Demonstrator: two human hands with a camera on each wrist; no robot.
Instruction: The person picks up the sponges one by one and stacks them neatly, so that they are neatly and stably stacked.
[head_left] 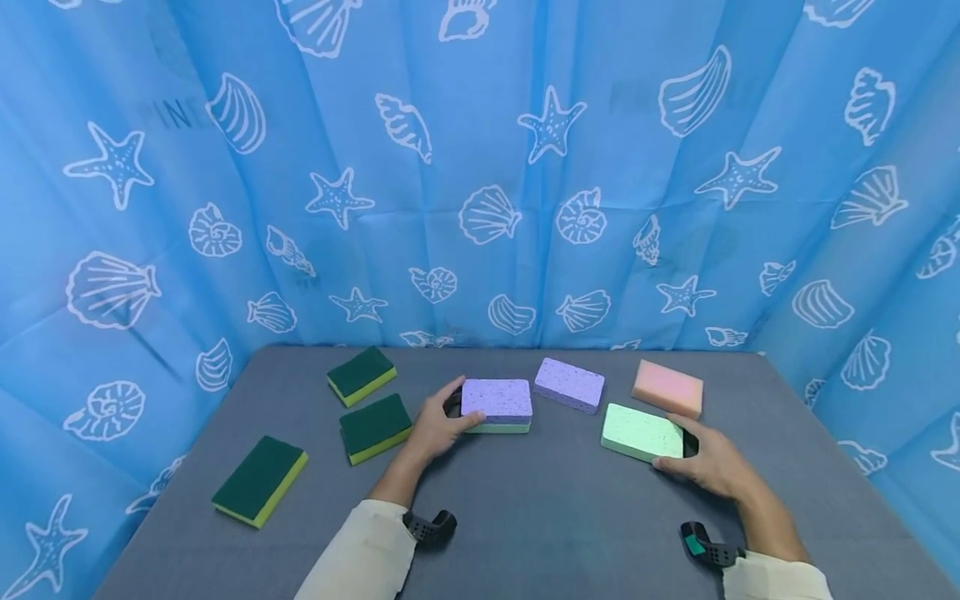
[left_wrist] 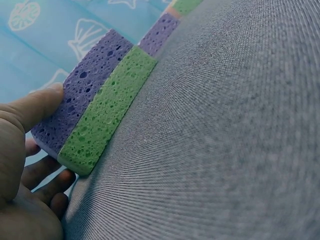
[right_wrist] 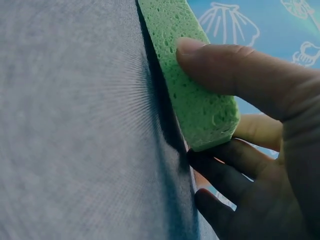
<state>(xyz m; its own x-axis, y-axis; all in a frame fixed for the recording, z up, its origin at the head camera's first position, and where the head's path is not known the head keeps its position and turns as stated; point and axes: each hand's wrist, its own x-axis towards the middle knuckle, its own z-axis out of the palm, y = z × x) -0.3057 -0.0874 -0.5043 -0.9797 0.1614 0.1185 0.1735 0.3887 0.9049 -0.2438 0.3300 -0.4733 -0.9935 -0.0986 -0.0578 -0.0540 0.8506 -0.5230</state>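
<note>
8 sponges lie on the grey bench (head_left: 525, 517): 3 green scrub sponges at the left, 2 purple, 2 light green and 1 pink.

The near purple sponge (head_left: 497, 400) sits stacked on a green sponge (head_left: 498, 428) at mid-bench — only that one's edge shows in the head view, and the left wrist view shows the 2 layers flush. The other purple sponge (head_left: 568, 384) lies just right of the stack, apart from it. The pink sponge (head_left: 668, 387) is farther right, with the flat green one (head_left: 642, 432) just in front of it.

Of the scrub sponges, one (head_left: 361, 374) is at the back, one (head_left: 374, 427) just left of the left hand, and one (head_left: 259, 480) nearest the front-left edge. A blue shell-print curtain (head_left: 480, 167) closes in the bench on 3 sides.

The left hand (head_left: 435, 427) grips the stack's left end, thumb on the near side, fingers round the far side. The right hand (head_left: 708, 464) pinches the flat green sponge's right end, thumb on top and fingers beneath, lifting that end slightly. Both forearms reach in from the front, in pale sleeves with wrist straps.
</note>
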